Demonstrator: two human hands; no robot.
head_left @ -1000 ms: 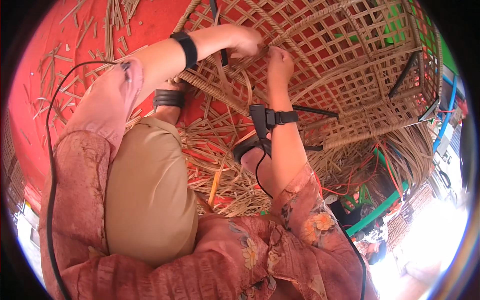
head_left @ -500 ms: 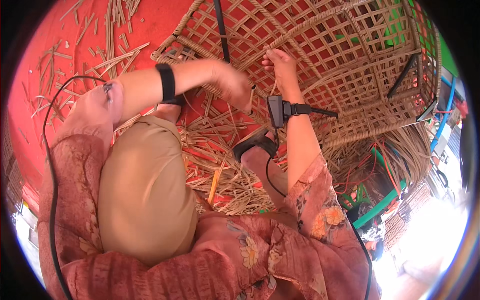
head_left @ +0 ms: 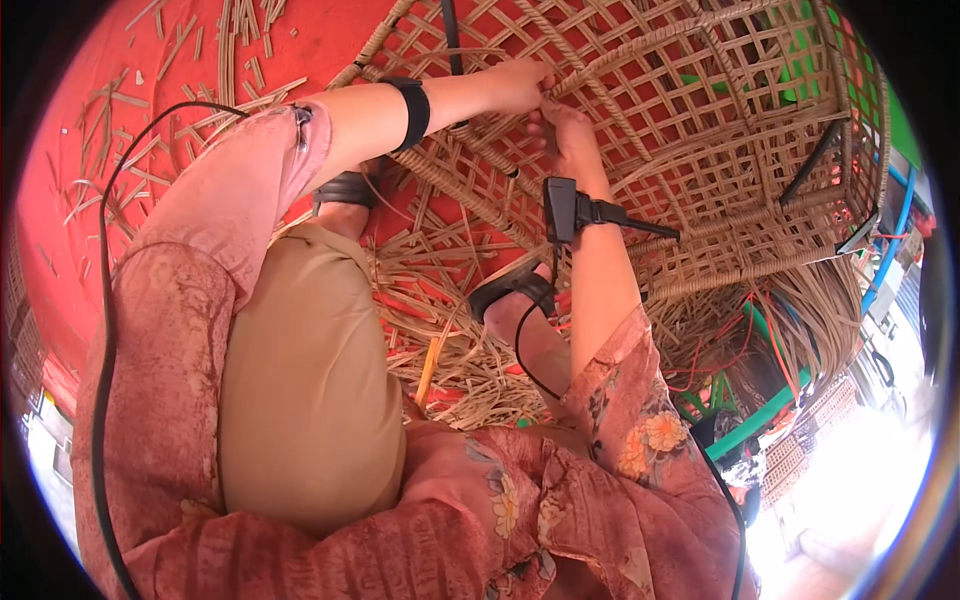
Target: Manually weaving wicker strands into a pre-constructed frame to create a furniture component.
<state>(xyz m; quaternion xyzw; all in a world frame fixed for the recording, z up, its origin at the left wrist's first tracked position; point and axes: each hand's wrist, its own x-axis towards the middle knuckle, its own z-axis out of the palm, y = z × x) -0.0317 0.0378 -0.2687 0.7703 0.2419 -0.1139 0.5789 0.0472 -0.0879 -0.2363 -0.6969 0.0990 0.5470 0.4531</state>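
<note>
A large brown woven basket [head_left: 690, 130] with an open lattice fills the upper right, tilted on its side. My left hand [head_left: 518, 86] is closed at one of its wrapped ribs, fingertips pinched together. A thin brown strip [head_left: 430, 54] arcs beside that hand and seems to run into the pinch; its end is hidden. Just below and to the right, my right hand [head_left: 568, 132] has its fingers curled against the same rib, thumb up, nearly touching the left fingertips. The exact contact under the right fingers is partly hidden.
Cut strips [head_left: 470, 370] lie heaped on the red floor [head_left: 320, 40] between my feet, with more scattered at the upper left. A bundle of long strips [head_left: 810, 310] and a green frame [head_left: 760, 425] stand at the right. Black cables run along both arms.
My left hand has swung up and right from the basket's near edge to the rib beside my right hand. My right hand has stayed almost in place.
</note>
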